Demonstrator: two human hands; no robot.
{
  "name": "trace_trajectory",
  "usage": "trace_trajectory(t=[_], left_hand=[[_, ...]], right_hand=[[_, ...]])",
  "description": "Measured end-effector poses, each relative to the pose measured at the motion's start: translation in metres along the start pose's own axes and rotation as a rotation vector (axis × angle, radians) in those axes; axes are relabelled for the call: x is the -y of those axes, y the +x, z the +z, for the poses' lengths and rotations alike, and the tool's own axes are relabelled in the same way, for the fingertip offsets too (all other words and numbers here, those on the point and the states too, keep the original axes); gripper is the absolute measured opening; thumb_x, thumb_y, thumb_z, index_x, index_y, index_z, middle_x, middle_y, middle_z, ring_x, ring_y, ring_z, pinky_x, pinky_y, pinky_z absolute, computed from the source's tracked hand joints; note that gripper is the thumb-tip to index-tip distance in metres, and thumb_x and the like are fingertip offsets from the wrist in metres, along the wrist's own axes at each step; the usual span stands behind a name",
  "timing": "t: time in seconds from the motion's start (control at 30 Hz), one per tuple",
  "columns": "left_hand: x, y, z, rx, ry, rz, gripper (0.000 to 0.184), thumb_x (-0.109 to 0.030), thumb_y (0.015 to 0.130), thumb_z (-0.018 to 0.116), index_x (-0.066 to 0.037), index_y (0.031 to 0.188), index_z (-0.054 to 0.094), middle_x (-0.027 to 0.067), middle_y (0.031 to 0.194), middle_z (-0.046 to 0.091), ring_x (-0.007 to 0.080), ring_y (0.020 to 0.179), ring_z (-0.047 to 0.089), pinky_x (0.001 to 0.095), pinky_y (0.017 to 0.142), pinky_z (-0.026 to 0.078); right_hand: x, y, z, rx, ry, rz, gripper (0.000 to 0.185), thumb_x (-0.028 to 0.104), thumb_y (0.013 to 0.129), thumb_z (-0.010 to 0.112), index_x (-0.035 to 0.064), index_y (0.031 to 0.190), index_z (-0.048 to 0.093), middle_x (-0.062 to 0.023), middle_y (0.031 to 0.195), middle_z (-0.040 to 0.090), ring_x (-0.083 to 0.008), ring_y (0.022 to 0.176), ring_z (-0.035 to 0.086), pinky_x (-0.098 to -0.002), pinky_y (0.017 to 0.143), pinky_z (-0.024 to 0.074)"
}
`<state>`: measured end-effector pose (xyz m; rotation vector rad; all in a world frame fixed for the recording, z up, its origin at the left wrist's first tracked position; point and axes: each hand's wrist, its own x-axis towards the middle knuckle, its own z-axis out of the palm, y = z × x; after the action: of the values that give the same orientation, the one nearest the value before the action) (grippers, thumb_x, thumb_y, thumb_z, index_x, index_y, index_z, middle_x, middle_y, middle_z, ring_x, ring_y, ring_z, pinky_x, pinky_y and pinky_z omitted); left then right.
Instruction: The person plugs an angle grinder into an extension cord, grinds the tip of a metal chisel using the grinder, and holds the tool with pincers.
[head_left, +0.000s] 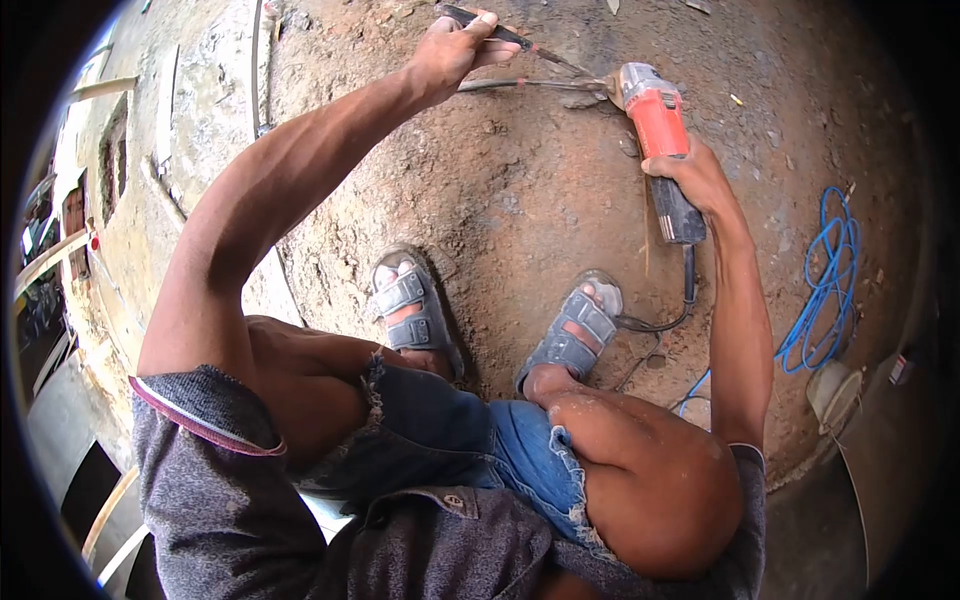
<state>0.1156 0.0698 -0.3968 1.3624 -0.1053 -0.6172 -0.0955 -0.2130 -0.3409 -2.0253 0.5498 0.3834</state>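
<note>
My left hand (462,50) is closed on the black handle of a thin tool (505,36), whose narrow end points right toward the grinder's head. Wrapped round the body of a red and black angle grinder (660,125) is my right hand (695,178). The grinder's metal head faces away from me, close to the tool's tip; whether they touch is unclear. A dark rod or cable (520,82) lies on the ground below the tool and runs toward the grinder head.
A coiled blue cable (825,290) lies at the right, near a pale round object (835,395). The grinder's black cord (690,285) curves toward my sandalled foot (580,330). Long strips (250,70) lie at the upper left on rough dirt ground (490,200).
</note>
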Motion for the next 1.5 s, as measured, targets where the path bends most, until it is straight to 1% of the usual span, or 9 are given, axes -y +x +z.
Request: trace_trajectory(t=[0.13,0.23,0.33,0.53,1.03,1.13,1.23,1.33,1.5], left_hand=[[0.0,0.0,0.0,0.001,0.016,0.015,0.026,-0.02,0.101,0.054,0.004,0.099,0.064,0.0157,0.094,0.071,0.0209,0.078,0.07,0.0292,0.068,0.06],[0.002,0.0,0.0,-0.009,0.008,0.015,0.026,-0.02,0.101,0.055,0.004,0.099,0.064,0.0155,0.094,0.072,0.0208,0.078,0.07,0.0292,0.068,0.06],[0.001,0.0,0.0,-0.008,0.019,0.011,0.026,-0.02,0.101,0.055,0.004,0.098,0.065,0.0152,0.093,0.072,0.0207,0.077,0.07,0.0291,0.068,0.059],[-0.002,-0.002,0.001,-0.008,0.027,-0.005,0.024,-0.019,0.101,0.055,0.003,0.1,0.064,0.015,0.092,0.072,0.0208,0.077,0.071,0.0297,0.068,0.059],[0.002,0.001,-0.001,0.001,-0.024,0.01,0.022,-0.018,0.101,0.055,0.003,0.1,0.063,0.016,0.094,0.071,0.0224,0.079,0.071,0.0309,0.07,0.06],[0.001,0.003,-0.001,0.008,0.007,0.002,0.023,-0.018,0.101,0.054,0.003,0.1,0.062,0.0162,0.094,0.071,0.0222,0.079,0.071,0.0308,0.07,0.06],[0.0,0.001,-0.001,0.008,0.021,0.001,0.023,-0.019,0.101,0.053,0.003,0.1,0.062,0.0161,0.095,0.071,0.0218,0.079,0.071,0.0306,0.069,0.06],[-0.001,0.0,0.0,0.0,0.025,-0.002,0.024,-0.019,0.102,0.053,0.003,0.1,0.063,0.0161,0.096,0.072,0.0215,0.079,0.071,0.0306,0.069,0.06],[0.0,0.0,0.0,-0.004,-0.002,0.011,0.025,-0.02,0.102,0.053,0.003,0.101,0.063,0.0164,0.097,0.072,0.021,0.08,0.07,0.0304,0.068,0.06]], right_hand=[[0.002,-0.003,0.003,-0.003,0.039,-0.075,0.049,0.023,0.066,0.078,0.0021,0.108,0.063,-0.0053,0.088,0.065,-0.0169,0.076,0.06,-0.0327,0.072,0.0491],[0.001,0.003,-0.002,0.021,-0.027,0.058,0.051,0.023,0.066,0.079,0.0015,0.109,0.063,-0.006,0.089,0.065,-0.0174,0.077,0.061,-0.0335,0.073,0.0494],[0.003,-0.003,0.001,0.015,0.008,-0.079,0.05,0.023,0.066,0.079,0.0007,0.108,0.064,-0.0066,0.088,0.066,-0.0177,0.076,0.061,-0.0343,0.073,0.0498],[-0.006,0.004,0.0,0.002,-0.019,0.02,0.052,0.023,0.066,0.079,0.0,0.11,0.063,-0.0073,0.091,0.066,-0.0179,0.078,0.062,-0.0337,0.074,0.0497],[-0.012,0.003,0.003,-0.001,-0.015,0.016,0.054,0.023,0.064,0.079,0.0023,0.111,0.063,-0.007,0.093,0.066,-0.0184,0.081,0.062,-0.0325,0.077,0.0492],[-0.007,-0.002,0.003,0.077,-0.01,-0.019,0.06,0.024,0.068,0.077,0.003,0.122,0.06,-0.0044,0.106,0.064,-0.017,0.096,0.06,-0.0307,0.09,0.0455],[-0.005,-0.005,0.005,0.024,-0.007,-0.061,0.061,0.024,0.068,0.077,0.0032,0.122,0.06,-0.0041,0.107,0.063,-0.0169,0.096,0.059,-0.0309,0.09,0.0455],[-0.024,0.006,0.005,-0.034,-0.041,0.001,0.049,0.025,0.065,0.079,0.0021,0.105,0.063,-0.0067,0.089,0.065,-0.019,0.078,0.061,-0.0329,0.075,0.049],[-0.009,-0.003,0.005,0.0,-0.002,-0.055,0.049,0.025,0.065,0.079,0.0014,0.105,0.063,-0.0064,0.088,0.066,-0.0191,0.076,0.061,-0.033,0.074,0.0496]])
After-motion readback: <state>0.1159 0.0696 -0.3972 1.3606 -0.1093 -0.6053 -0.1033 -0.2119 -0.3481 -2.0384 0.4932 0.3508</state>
